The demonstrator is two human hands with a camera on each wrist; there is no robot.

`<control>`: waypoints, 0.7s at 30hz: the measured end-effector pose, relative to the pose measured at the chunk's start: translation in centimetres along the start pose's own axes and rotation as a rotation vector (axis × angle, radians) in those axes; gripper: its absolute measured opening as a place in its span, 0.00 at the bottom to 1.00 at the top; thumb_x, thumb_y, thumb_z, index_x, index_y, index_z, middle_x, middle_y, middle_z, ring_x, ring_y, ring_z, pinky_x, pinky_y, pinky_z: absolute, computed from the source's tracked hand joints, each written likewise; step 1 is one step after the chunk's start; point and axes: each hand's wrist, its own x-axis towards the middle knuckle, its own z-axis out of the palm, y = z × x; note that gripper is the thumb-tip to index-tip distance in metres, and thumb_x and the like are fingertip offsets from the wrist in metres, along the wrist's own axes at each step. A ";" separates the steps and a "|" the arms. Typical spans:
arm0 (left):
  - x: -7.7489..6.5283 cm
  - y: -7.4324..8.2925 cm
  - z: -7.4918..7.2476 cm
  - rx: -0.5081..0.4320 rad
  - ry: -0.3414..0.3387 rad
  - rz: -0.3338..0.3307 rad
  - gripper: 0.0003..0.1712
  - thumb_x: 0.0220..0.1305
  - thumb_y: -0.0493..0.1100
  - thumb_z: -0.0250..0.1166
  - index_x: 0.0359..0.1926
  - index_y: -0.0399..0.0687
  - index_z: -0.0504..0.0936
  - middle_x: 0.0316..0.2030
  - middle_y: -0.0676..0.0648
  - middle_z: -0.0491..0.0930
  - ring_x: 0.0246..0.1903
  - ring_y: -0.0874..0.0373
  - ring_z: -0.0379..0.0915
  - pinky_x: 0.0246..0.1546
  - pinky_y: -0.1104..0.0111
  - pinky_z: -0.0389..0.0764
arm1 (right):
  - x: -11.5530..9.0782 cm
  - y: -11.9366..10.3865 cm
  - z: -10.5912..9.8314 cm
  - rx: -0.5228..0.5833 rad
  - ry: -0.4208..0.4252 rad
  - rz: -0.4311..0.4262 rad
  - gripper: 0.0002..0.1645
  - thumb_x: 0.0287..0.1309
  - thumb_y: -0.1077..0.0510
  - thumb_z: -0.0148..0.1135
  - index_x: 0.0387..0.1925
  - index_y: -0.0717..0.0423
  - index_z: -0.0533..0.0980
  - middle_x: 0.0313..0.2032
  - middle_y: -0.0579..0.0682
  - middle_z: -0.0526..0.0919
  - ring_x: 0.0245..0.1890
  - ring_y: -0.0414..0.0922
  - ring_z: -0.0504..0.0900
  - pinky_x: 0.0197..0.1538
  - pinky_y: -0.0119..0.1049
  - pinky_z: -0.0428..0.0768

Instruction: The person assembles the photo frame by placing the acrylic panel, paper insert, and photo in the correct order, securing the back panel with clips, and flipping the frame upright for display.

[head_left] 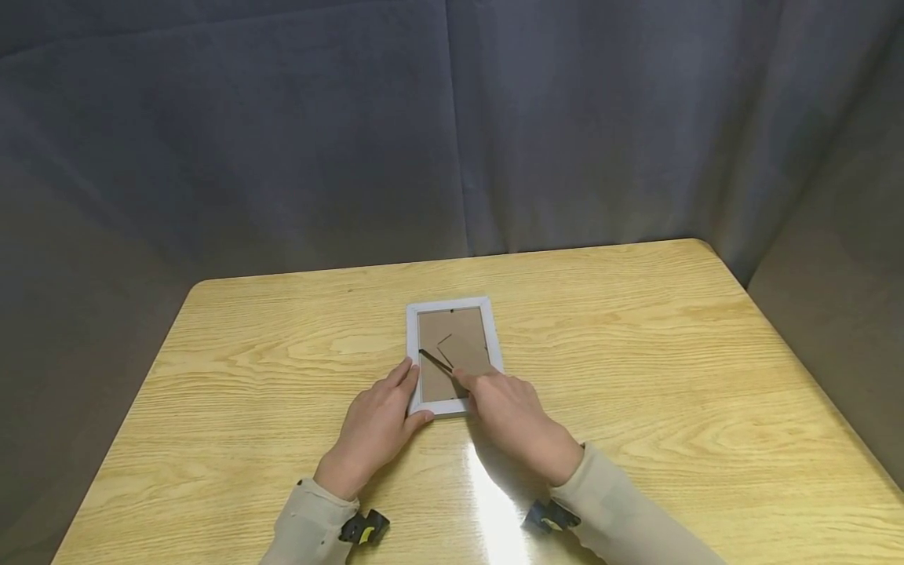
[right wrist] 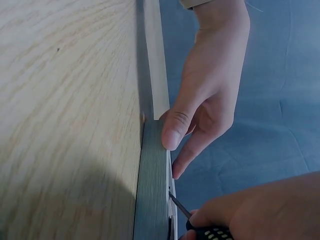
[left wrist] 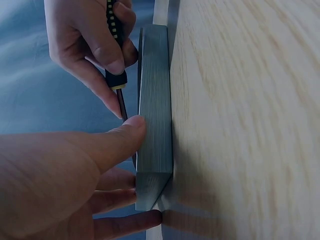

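Note:
A picture frame (head_left: 496, 345) with a pale border lies back side up on the table, its brown backing board (head_left: 466, 333) showing. My left hand (head_left: 376, 420) grips the frame's near left corner, thumb at the near edge and fingers along the left side. In my right hand (head_left: 512, 417) is a screwdriver (head_left: 435, 360), its index finger stretched along the shaft. The tip meets the inner left edge of the frame, beside the board. The black and yellow handle (left wrist: 116, 30) shows in the left wrist view; the palm hides most of it from above.
The wooden table (head_left: 636, 329) has rounded far corners. Dark grey curtains (head_left: 318, 157) hang behind it and at both sides. Black straps with small devices (head_left: 365, 526) sit at both wrists. A bright reflection lies on the tabletop near the front.

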 end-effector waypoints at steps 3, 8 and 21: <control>0.0 0.0 -0.1 0.000 0.003 0.001 0.42 0.57 0.59 0.63 0.66 0.37 0.68 0.67 0.37 0.63 0.59 0.43 0.68 0.51 0.50 0.74 | 0.0 0.0 0.0 -0.001 0.004 -0.003 0.26 0.57 0.63 0.54 0.59 0.50 0.76 0.28 0.50 0.82 0.18 0.39 0.68 0.14 0.34 0.67; -0.1 0.1 -0.2 -0.004 0.006 0.004 0.42 0.56 0.58 0.63 0.65 0.37 0.68 0.66 0.37 0.64 0.59 0.43 0.68 0.51 0.51 0.74 | 0.0 0.0 -0.1 0.015 -0.001 0.005 0.26 0.57 0.63 0.53 0.58 0.50 0.76 0.31 0.51 0.83 0.19 0.40 0.68 0.14 0.34 0.67; -0.1 0.1 0.0 -0.012 0.033 0.007 0.42 0.56 0.58 0.64 0.65 0.37 0.68 0.66 0.37 0.64 0.57 0.43 0.69 0.49 0.51 0.75 | -0.1 0.2 -0.4 0.030 -0.008 -0.012 0.24 0.59 0.63 0.54 0.58 0.52 0.76 0.40 0.52 0.85 0.18 0.39 0.67 0.15 0.32 0.67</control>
